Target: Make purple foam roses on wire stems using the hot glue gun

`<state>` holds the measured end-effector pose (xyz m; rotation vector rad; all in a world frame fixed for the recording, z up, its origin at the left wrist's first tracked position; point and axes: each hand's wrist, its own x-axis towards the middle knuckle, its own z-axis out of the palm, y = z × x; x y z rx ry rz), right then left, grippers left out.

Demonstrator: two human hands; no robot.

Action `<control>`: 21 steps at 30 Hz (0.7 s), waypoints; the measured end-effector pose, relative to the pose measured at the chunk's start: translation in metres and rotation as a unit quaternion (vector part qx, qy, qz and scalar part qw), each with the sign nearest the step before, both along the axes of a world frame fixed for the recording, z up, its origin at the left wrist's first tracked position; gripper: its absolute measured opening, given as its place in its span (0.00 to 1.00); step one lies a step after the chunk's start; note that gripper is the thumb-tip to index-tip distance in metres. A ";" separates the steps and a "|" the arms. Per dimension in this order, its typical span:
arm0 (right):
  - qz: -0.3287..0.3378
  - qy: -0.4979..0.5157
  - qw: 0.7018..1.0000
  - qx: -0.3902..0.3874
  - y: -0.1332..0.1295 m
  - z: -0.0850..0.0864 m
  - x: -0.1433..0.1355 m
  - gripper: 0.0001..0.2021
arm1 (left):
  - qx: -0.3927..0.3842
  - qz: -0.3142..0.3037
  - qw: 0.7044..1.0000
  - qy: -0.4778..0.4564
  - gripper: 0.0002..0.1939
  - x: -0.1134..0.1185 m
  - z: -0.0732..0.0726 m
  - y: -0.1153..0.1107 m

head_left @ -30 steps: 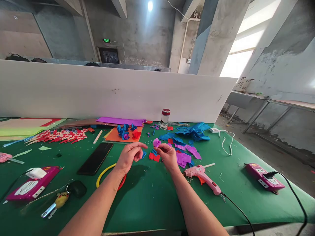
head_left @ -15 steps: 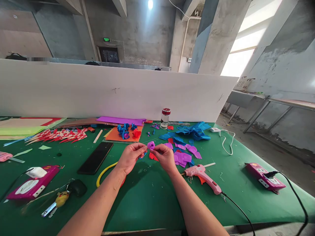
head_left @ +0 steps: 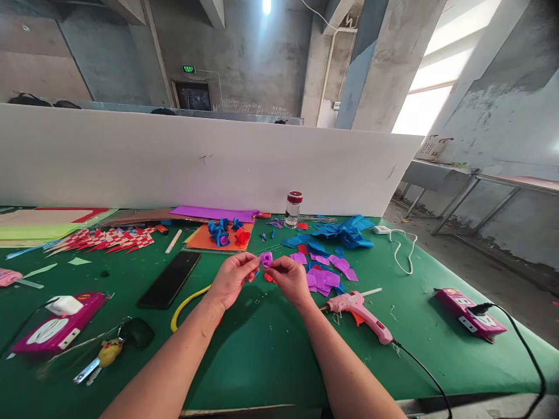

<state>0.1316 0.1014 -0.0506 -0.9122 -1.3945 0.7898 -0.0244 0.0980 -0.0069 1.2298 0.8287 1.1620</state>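
Note:
A small purple paper flower point(head_left: 266, 259) is pinched between my two hands above the green table. My left hand point(head_left: 233, 278) grips it from the left with thumb and forefinger, and my right hand point(head_left: 292, 280) holds its lower right side with the fingertips. Just right of my hands lie purple paper petals point(head_left: 324, 280), mixed with red and blue pieces. A pink hot glue gun point(head_left: 360, 311) rests on the table to the right of my right hand. Beyond my left hand, finished blue paper flowers point(head_left: 219, 231) and a red paper flower point(head_left: 241, 235) sit on orange paper point(head_left: 205, 238).
A phone point(head_left: 169, 280), a yellow ring-shaped handle point(head_left: 186, 305) and keys with a toy point(head_left: 109, 352) lie on the left. Magenta power strips point(head_left: 59, 329) stand at both sides. A glass jar point(head_left: 293, 210) and blue crepe paper point(head_left: 347, 233) are near the white partition point(head_left: 209, 163).
The purple flower has shifted slightly left and turned so its spiral top shows more. Both hands keep their pinch on it.

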 end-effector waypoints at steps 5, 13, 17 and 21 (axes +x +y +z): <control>-0.009 0.005 1.000 -0.021 0.000 0.000 0.000 0.10 | 0.054 0.066 0.995 0.042 0.12 0.001 -0.001 0.001; -0.010 -0.003 0.999 -0.041 0.002 -0.003 0.001 0.08 | 0.279 0.173 0.919 0.220 0.05 0.000 0.005 -0.006; -0.016 -0.025 0.999 -0.028 0.003 -0.004 0.000 0.07 | 0.317 0.181 0.890 0.272 0.06 0.002 0.004 -0.007; -0.023 -0.036 0.999 -0.023 0.003 -0.005 0.000 0.07 | 0.334 0.183 0.874 0.303 0.05 0.001 0.001 -0.005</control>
